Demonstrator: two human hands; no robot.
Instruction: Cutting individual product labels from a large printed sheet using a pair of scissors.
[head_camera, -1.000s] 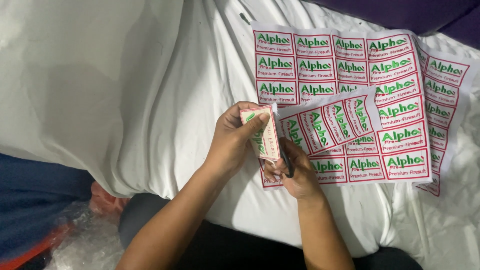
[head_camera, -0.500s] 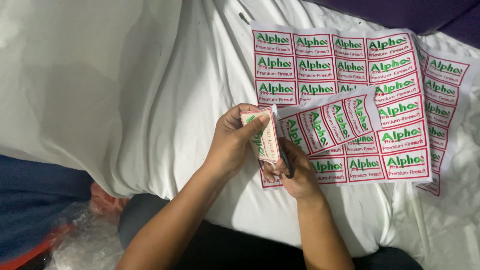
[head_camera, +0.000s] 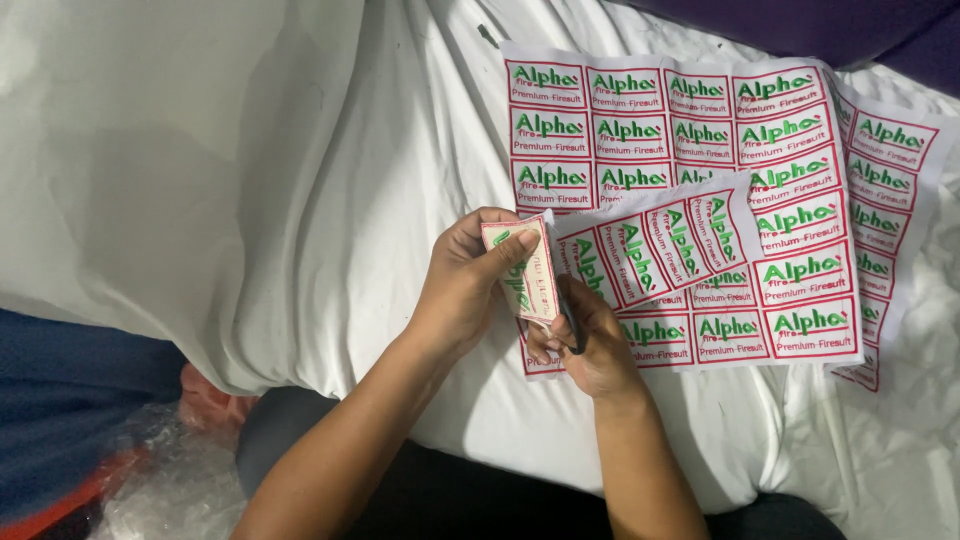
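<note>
Two hands are in view: the left hand (head_camera: 462, 290) and the right hand (head_camera: 590, 345). Between their fingers (head_camera: 505, 250) is one strip of printed labels (head_camera: 640, 250), showing about five labels in a row, with one label end (head_camera: 520, 268) curled over at the left fingertips. One dark cutting tool, probably scissors (head_camera: 570, 318), sits in the right fingers. Beyond the fingers lie two larger label sheets: one wide sheet (head_camera: 650, 120) four labels across, and one narrower sheet (head_camera: 885, 190) past it to the right. Under everything is one white bedsheet (head_camera: 300, 180). Below the left wrist lies one crumpled clear plastic bag (head_camera: 160, 480).
</note>
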